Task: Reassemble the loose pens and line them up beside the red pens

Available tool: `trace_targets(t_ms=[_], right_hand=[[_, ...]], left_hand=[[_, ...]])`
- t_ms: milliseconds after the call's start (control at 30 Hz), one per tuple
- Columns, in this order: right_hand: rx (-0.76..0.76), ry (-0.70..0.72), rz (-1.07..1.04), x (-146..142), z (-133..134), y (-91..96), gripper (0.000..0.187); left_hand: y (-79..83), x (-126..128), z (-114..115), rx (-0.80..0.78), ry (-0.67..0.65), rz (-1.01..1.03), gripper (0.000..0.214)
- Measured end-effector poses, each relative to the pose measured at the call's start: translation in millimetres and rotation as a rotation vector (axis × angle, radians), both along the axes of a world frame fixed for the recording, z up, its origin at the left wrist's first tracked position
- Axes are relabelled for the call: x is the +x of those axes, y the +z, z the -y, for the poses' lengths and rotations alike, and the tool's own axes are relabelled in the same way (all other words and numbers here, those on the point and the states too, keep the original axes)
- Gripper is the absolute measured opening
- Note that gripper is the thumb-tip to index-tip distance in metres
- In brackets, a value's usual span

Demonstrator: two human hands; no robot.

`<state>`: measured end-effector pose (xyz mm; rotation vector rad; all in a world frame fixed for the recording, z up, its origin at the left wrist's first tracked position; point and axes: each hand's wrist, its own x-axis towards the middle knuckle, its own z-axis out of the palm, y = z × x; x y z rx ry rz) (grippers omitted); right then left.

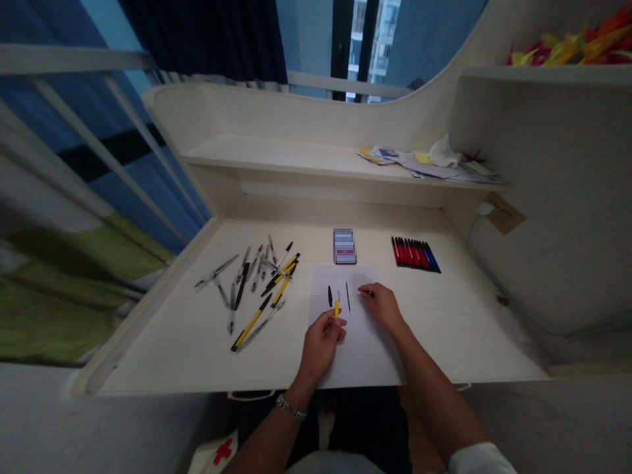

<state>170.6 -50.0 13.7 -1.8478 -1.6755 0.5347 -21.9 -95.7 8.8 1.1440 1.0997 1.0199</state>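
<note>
My left hand [322, 341] is closed on a yellow pen barrel [336, 309], held upright with a thin pale tip at its top. My right hand [382, 304] is closed in a pinch over the right side of the white paper sheet [365, 359]. A tiny dark bit shows at its fingertips, too small to name. Between the hands, a thin dark ink refill [347, 296] lies on the sheet. Left of it rests a black pen cap [330, 295], just beyond my left fingers.
Loose clear and black pens [241, 284] and yellow pens [251, 321] are scattered at left. A phone [344, 247] lies behind the paper. Red and blue pens [415, 254] form a row at right. Papers [424, 163] sit on the shelf [296, 153] above the desk.
</note>
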Motion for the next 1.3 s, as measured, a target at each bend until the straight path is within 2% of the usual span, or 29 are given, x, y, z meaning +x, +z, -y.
trace_targets(t_ms=[133,267,333,500,600,800,1000,1133,1300], right_hand=[[-0.108,0.106,0.159,3,-11,-9.1,0.023],[-0.132,0.107,0.224,-3,-11,-7.2,0.018],[-0.097,0.113,0.173,-6,-8,-2.7,0.016],[0.055,0.147,-0.196,-16,7,14.7,0.016],[0.081,0.17,-0.292,-23,17,27.4,0.015],[0.096,0.255,-0.187,-29,25,46.6,0.017],[0.112,0.319,-0.04,-27,27,50.0,0.019],[0.09,0.319,-0.07,-27,30,49.9,0.02],[0.046,0.349,-0.231,-22,26,41.8,0.023]], left_hand=[[0.9,0,0,-0.026,0.018,0.007,0.036],[2.6,0,0,-0.04,0.016,0.008,0.036],[2.9,0,-1,-0.04,0.01,-0.009,0.036],[2.6,0,-2,-0.01,-0.031,-0.051,0.038],[3.0,0,-1,0.027,-0.061,-0.087,0.037],[3.4,-1,1,0.127,-0.098,-0.18,0.033],[1.9,-2,1,0.149,-0.107,-0.211,0.032],[2.5,-2,1,0.14,-0.109,-0.194,0.032],[3.2,-1,1,0.086,-0.103,-0.116,0.034]])
